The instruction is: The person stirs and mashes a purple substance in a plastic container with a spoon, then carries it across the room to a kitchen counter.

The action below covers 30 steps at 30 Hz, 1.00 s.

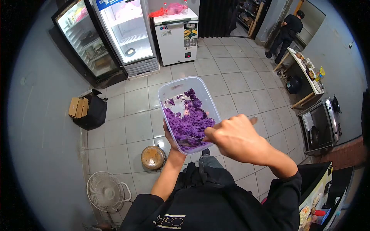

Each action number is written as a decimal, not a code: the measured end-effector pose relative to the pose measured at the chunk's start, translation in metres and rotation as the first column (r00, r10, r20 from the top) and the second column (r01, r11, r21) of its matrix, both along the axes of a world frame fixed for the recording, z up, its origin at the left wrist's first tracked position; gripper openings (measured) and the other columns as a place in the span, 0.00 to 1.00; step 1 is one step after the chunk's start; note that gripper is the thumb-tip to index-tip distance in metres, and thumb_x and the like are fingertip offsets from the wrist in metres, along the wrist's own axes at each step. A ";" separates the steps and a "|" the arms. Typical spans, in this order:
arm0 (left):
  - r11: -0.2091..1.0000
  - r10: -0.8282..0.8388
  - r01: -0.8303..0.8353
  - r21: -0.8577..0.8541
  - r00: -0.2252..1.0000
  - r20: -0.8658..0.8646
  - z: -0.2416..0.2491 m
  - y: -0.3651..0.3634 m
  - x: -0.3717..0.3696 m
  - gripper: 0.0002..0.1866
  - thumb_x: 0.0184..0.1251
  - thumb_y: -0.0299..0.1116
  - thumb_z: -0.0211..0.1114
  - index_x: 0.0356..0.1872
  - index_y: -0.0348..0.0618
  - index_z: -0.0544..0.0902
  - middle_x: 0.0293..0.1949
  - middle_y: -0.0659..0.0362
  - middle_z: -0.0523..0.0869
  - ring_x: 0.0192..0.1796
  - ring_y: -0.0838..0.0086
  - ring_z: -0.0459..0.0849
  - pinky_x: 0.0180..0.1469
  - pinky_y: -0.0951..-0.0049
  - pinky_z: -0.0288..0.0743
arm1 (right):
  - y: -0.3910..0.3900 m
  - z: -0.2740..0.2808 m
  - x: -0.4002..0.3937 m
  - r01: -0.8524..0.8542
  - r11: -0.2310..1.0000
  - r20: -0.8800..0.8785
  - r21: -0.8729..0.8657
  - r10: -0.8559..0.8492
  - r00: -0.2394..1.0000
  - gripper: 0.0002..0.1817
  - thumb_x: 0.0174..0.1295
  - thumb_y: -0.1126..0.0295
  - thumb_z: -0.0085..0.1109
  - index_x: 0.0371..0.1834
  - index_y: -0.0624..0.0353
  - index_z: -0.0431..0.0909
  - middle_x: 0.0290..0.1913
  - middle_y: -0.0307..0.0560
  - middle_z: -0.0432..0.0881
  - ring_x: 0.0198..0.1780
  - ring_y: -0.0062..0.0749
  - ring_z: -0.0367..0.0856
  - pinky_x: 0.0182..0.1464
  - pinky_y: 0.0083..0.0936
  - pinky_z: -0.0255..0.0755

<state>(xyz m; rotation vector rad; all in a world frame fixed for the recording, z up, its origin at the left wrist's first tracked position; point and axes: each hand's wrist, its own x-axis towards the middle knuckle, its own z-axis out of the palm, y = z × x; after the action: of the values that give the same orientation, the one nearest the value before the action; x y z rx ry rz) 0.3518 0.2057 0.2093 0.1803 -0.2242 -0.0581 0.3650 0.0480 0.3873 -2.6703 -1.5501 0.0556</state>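
A clear plastic container (211, 101) is held out in front of my body, tilted, with crumbly purple mash (189, 124) spread over its lower part and up one side. My left hand (171, 138) supports it from beneath and along its left side, the fingers partly showing through the base. Over the container's near right corner, my right hand (235, 138) is closed around what looks like a spoon (253, 120). The handle end sticks out past the fist, while its head rests in the mash near the close end, partly covered.
Two glass-door fridges (129, 36) and a white chest freezer (175, 40) line the far wall. A round metal object (153, 158), a fan (108, 191) and a black bag (92, 111) stand on the left. Another person (289, 30) is beside a table (308, 71); a stove (327, 119) is right.
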 end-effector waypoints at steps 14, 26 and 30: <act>0.991 0.133 -0.135 -0.008 0.984 -0.120 -0.066 0.008 0.002 0.35 0.71 0.62 0.47 0.67 0.44 0.70 0.61 0.51 0.78 0.61 0.59 0.79 0.66 0.55 0.72 | 0.025 -0.038 0.033 0.239 0.965 -0.051 0.104 -0.235 0.971 0.07 0.59 0.68 0.61 0.27 0.59 0.83 0.21 0.56 0.80 0.27 0.54 0.82 0.28 0.44 0.74; 0.977 0.208 -0.198 0.078 0.964 -0.165 -0.061 0.014 -0.005 0.38 0.70 0.63 0.47 0.69 0.43 0.67 0.63 0.50 0.76 0.62 0.55 0.77 0.66 0.52 0.71 | 0.013 -0.025 0.038 0.209 0.965 -0.319 0.162 -0.149 0.936 0.13 0.64 0.67 0.59 0.29 0.66 0.84 0.24 0.63 0.80 0.33 0.60 0.80 0.37 0.48 0.72; 0.972 0.230 -0.215 0.100 0.957 -0.177 -0.062 0.017 -0.004 0.38 0.70 0.63 0.47 0.69 0.43 0.66 0.64 0.49 0.75 0.63 0.54 0.77 0.67 0.50 0.71 | 0.008 -0.033 0.047 0.182 0.972 -0.485 0.149 -0.088 0.870 0.13 0.66 0.67 0.57 0.31 0.68 0.83 0.26 0.64 0.80 0.34 0.58 0.80 0.38 0.47 0.70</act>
<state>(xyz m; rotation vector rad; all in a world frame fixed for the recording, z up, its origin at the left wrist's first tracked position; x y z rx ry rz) 0.3473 0.2223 0.1470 0.2769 -0.0125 0.1398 0.4118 0.0561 0.3539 -2.3633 -1.1466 0.4922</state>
